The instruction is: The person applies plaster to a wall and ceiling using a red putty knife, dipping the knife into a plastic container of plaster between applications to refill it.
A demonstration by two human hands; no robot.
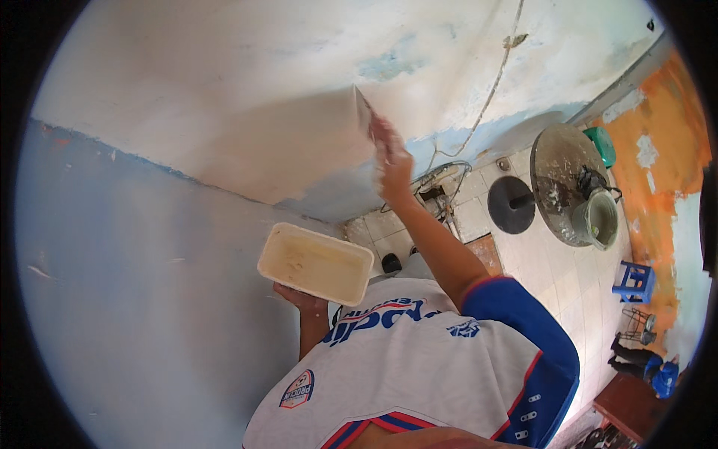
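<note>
White jersey (404, 359) with blue sleeves fills the lower middle of the head view, closest to the lens, and both forearms rise out of it toward the wall.

Left hand (301, 299) cups the underside of a shallow rectangular cream tray (315, 263); its grip is curled up around the tray's near edge, with the fingers mostly hidden beneath. Pale smears of plaster line the tray's inside. It is held level, just in front of the chest and well below the other hand.

Right hand (393, 161) is stretched up at the end of a straight arm, its grip closed round the handle of a flat trowel (364, 112), whose blade lies against the wall (224, 90). A smooth patch of fresh plaster (284, 150), greyish-beige, spreads left of the blade, bordered below by older blue paint.

Further off, on the tiled floor (553, 277), stand a round metal fan (561, 183) on a black base, a small blue stool (634, 280) and a green stool (600, 144) by an orange wall.
</note>
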